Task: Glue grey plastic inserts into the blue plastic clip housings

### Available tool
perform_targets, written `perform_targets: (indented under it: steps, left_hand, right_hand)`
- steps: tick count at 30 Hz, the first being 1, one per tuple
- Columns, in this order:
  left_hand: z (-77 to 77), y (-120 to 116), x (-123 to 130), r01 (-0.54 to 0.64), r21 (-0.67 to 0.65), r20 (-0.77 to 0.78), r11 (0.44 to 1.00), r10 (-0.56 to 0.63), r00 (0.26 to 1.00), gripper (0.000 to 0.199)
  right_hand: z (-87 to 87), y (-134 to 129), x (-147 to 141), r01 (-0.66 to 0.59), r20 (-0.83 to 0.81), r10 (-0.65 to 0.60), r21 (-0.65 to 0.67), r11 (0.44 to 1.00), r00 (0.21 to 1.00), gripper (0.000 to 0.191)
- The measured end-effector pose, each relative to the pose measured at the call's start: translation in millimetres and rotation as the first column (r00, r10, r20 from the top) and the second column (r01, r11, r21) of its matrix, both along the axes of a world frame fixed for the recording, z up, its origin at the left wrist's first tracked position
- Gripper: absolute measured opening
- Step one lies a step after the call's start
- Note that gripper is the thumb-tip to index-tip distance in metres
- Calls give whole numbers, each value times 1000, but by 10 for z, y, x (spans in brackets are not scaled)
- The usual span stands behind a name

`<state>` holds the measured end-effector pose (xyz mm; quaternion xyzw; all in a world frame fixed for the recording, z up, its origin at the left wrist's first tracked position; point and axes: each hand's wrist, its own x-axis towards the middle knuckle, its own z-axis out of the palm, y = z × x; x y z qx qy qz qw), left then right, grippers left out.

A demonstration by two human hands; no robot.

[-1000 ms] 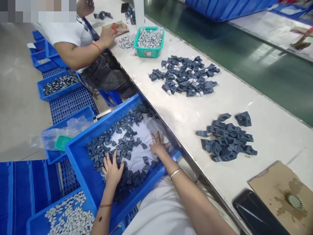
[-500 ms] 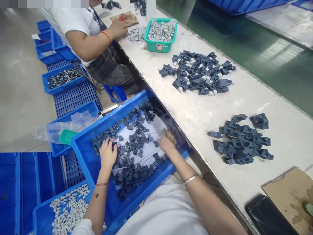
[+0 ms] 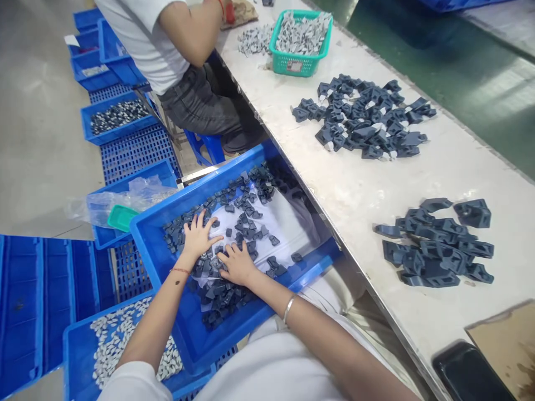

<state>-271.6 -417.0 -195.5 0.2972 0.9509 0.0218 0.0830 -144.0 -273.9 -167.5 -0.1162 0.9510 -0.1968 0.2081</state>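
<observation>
Both of my hands are inside a blue plastic bin [image 3: 156, 273] that holds many small dark grey plastic parts [image 3: 246, 223] on a white sheet [image 3: 288, 220]. My left hand [image 3: 198, 236] lies over the parts on the bin's left side, fingers spread. Close beside it, my right hand [image 3: 238, 264] rests palm down on the parts near the middle, its fingers apart. Neither hand grips a part that I can see; what lies under the palms is hidden.
Along the right runs a white table [image 3: 334, 189] with a pile of dark parts with white pieces [image 3: 368, 120], larger dark parts [image 3: 438, 245], a green basket [image 3: 301, 67] and a black phone-like object [image 3: 468, 370]. A co-worker [image 3: 142, 50] sits ahead. A bin of white pieces [image 3: 121, 334] stands lower left.
My right hand has moved left from the bin's right side to the middle, near my left hand. The left hand has spread its fingers. The whole view has shifted slightly.
</observation>
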Motion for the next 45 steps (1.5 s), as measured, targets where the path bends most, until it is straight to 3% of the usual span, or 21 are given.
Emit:
perform_targets:
  steps: [7, 14, 18, 23, 26, 30, 35, 39, 42, 45]
  left_hand:
    - [-41, 86, -56, -86, -18, -79, 996, 84, 993, 49]
    - [51, 274, -199, -112, 47, -141, 993, 118, 983, 44]
    - [149, 321, -26, -36, 99, -118, 994, 47, 992, 43]
    - [69, 262, 424, 202, 100, 46, 974, -207, 977, 40]
    - [-18, 215, 533, 233, 77, 75, 969, -239, 968, 43]
    - [-69, 205, 445, 240, 57, 89, 969, -245, 966, 43]
    - [-68, 302, 274, 200, 69, 100, 977, -206, 973, 44]
    - [38, 330, 258, 136, 112, 127, 984, -149, 981, 43]
    - [188, 197, 472, -1, 124, 152, 992, -18, 988, 42]
    - [303, -43, 940, -213, 81, 202, 974, 193, 960, 39]
  right_hand:
    - [97, -5, 313, -147, 189, 145, 0, 989, 971, 76]
    - [118, -221, 517, -216, 144, 210, 29, 976, 967, 101]
    - [67, -350, 481, -285, 123, 280, 24, 958, 952, 115]
    - [41, -493, 428, -359, 110, 357, 3, 933, 928, 114]
    - [46, -502, 423, -371, 133, 370, -13, 928, 920, 108]
    - [56, -352, 420, -365, 140, 370, -60, 929, 918, 93]
    - [83, -33, 426, -288, 191, 308, -128, 949, 932, 85]
    - [196, 194, 440, -177, 247, 224, -199, 964, 943, 68]
    - [311, 379, 443, 40, 260, 3, -161, 986, 966, 61]
    - [365, 543, 434, 306, 310, -290, -2, 952, 905, 64]
